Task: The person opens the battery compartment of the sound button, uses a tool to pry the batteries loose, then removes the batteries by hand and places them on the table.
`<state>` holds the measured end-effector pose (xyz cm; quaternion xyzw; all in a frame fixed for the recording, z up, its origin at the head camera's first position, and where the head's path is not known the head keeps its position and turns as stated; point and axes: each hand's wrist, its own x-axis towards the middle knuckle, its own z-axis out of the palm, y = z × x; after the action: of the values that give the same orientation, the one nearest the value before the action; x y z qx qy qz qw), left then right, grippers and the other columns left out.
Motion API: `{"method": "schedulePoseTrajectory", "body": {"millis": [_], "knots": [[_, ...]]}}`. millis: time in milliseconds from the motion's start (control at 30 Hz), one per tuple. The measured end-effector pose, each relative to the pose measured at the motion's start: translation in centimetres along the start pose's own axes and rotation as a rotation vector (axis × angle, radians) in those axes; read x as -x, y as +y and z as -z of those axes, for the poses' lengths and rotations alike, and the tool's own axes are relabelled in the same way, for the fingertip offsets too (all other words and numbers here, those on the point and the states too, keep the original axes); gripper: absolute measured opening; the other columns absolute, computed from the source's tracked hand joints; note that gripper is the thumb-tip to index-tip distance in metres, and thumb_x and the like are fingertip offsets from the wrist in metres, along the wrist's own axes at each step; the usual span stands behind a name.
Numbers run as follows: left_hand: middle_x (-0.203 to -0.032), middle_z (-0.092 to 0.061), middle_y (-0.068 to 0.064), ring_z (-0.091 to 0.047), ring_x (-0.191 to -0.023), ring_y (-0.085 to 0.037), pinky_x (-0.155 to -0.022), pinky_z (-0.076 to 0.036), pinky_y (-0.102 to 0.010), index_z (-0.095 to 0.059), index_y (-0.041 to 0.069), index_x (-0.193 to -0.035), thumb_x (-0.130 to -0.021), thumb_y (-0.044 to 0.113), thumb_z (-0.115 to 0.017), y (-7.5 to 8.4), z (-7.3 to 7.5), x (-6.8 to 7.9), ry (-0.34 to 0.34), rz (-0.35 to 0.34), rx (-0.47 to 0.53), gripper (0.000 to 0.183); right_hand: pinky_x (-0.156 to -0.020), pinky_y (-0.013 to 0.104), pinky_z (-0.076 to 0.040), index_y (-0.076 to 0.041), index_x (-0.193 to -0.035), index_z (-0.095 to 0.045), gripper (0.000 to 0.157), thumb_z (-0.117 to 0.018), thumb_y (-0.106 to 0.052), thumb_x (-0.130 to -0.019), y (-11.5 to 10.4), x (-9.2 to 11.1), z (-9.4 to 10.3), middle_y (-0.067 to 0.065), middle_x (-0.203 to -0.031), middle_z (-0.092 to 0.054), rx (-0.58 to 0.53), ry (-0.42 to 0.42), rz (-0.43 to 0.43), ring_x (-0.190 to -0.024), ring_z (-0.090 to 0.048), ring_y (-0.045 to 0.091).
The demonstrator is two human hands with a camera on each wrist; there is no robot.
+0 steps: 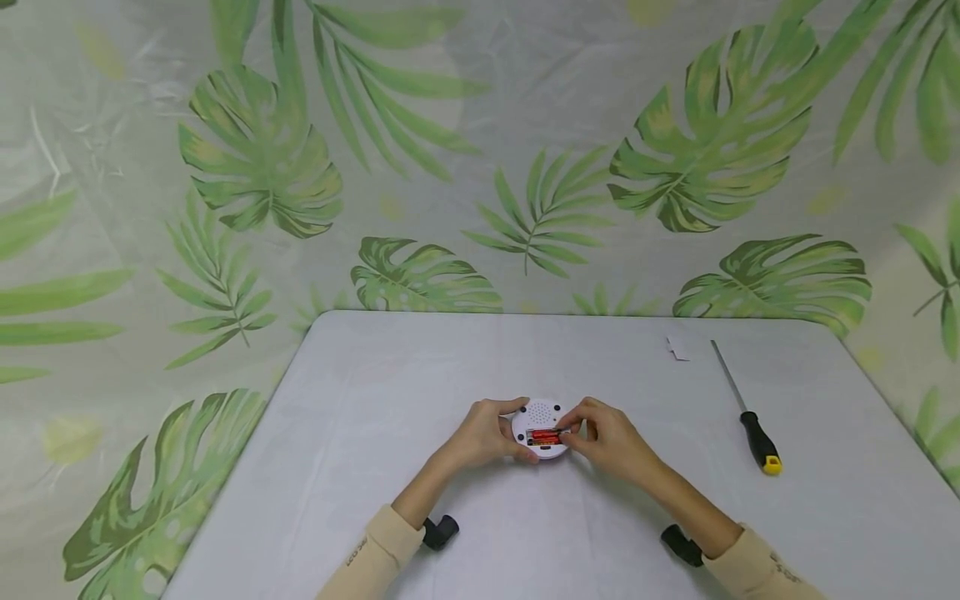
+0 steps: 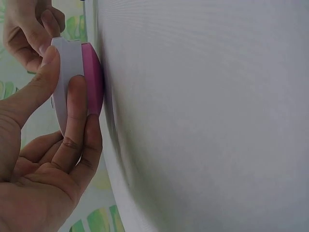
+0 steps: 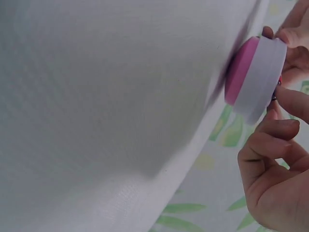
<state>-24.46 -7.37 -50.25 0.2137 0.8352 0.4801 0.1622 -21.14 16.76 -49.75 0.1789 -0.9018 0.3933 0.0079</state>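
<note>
A round white device point(image 1: 538, 411) with a pink underside point(image 2: 93, 79) lies back side up on the table, showing a cluster of small holes and dark feet. Red batteries point(image 1: 543, 436) sit in its uncovered compartment. My left hand point(image 1: 480, 435) grips the device by its left rim, thumb on the near side and fingers around the edge. At the compartment's right end, my right hand point(image 1: 613, 443) pinches a battery's end between thumb and index finger. In the right wrist view, the thumb hides most of that contact from the side.
A screwdriver point(image 1: 759, 437) with a black and yellow handle lies to the right on the white table point(image 1: 375, 367). Near the far edge is a small white piece point(image 1: 677, 348). Behind the table hangs a leaf-patterned sheet point(image 1: 540, 108).
</note>
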Motion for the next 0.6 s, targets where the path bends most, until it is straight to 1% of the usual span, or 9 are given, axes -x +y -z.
{"method": "schedulePoseTrajectory", "body": {"millis": [133,300,400,600], "knots": [[-0.058,-0.066,-0.001,-0.051,-0.05,-0.005,-0.05,-0.038,-0.019,-0.051,0.001,-0.151,-0.074,0.014,-0.094,0.0,0.0,0.0,0.001,0.001,-0.005,0.089,-0.054,0.022,-0.039,-0.012,-0.096,-0.076,0.009,-0.079,-0.007,-0.089,-0.2,0.1,0.3,-0.003,-0.089,-0.061,0.006,0.007,-0.01,-0.061,-0.043,0.004],[-0.058,-0.066,-0.001,-0.05,-0.05,-0.005,-0.05,-0.038,-0.02,-0.051,0.001,-0.15,-0.073,0.014,-0.095,0.1,-0.1,-0.1,0.006,0.004,-0.01,0.089,-0.055,0.022,-0.039,-0.013,-0.096,-0.077,0.009,-0.08,-0.009,-0.089,-0.3,0.5,1.0,-0.005,-0.087,-0.059,0.046,0.049,0.002,-0.061,-0.042,0.003],[-0.059,-0.067,-0.001,-0.051,-0.051,-0.006,-0.05,-0.038,-0.02,-0.052,0.001,-0.15,-0.073,0.015,-0.095,0.1,-0.1,-0.1,0.007,0.005,-0.01,0.089,-0.054,0.022,-0.038,-0.014,-0.096,-0.077,0.01,-0.08,-0.009,-0.088,-0.3,0.9,1.6,-0.004,-0.086,-0.059,0.09,0.071,0.011,-0.061,-0.041,0.002],[-0.059,-0.066,0.002,-0.051,-0.051,-0.006,-0.051,-0.039,-0.02,-0.052,0.002,-0.15,-0.073,0.014,-0.095,0.1,-0.1,0.0,0.007,0.013,-0.023,0.089,-0.053,0.022,-0.034,-0.015,-0.092,-0.077,0.009,-0.082,-0.01,-0.086,-0.1,1.8,3.1,-0.001,-0.084,-0.06,0.215,0.109,0.019,-0.061,-0.039,0.001]]}}
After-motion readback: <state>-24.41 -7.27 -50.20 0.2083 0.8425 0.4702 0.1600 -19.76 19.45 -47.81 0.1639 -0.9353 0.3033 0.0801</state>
